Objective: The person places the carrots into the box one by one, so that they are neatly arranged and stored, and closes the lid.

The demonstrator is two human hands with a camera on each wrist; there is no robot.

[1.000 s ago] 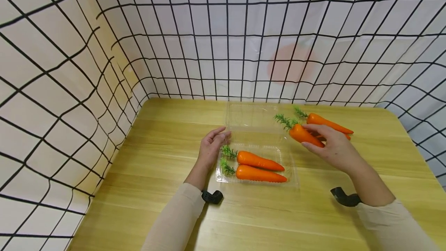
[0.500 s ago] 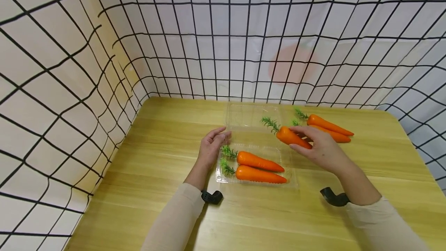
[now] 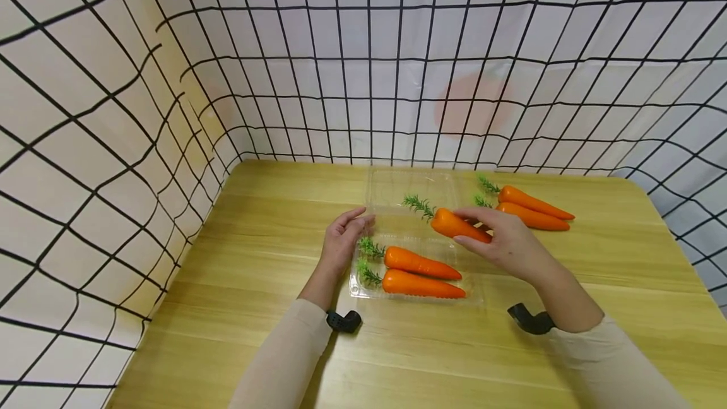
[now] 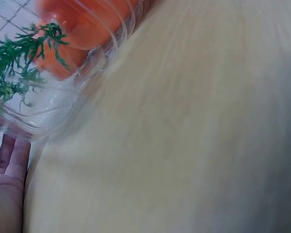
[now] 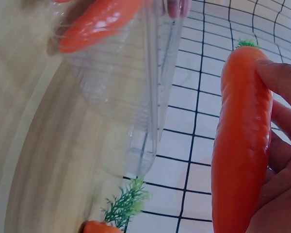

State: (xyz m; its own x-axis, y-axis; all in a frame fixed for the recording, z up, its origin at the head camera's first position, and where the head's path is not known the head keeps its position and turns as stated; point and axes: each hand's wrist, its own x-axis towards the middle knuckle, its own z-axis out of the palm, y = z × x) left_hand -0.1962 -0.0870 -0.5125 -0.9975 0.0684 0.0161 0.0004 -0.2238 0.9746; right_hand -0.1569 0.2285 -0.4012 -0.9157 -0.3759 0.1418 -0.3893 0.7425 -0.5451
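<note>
My right hand (image 3: pixel 514 246) grips a carrot (image 3: pixel 452 225) with a green sprig top, holding it raised over the right part of an open clear plastic box (image 3: pixel 474 298). In the right wrist view, thumb and fingers pinch that carrot (image 5: pixel 242 141) near its thick end. Two carrots, an upper one (image 3: pixel 420 262) and a lower one (image 3: pixel 423 284), lie side by side in the box, tops to the left. My left hand (image 3: pixel 339 242) rests at the box's left side, fingers fairly straight; the left wrist view shows this hand (image 4: pixel 9 189) by the box wall.
Two more carrots, one behind (image 3: pixel 534 201) and one in front (image 3: pixel 534 216), lie on the table right of the box. The box's transparent lid (image 3: pixel 411 189) lies open toward the back. A black wire grid (image 3: pixel 397 59) encloses the wooden table (image 3: pixel 255 226).
My right hand has carried the carrot leftward, from beside the other loose carrots to over the box. Both loose carrots now show more fully. My left hand stays put.
</note>
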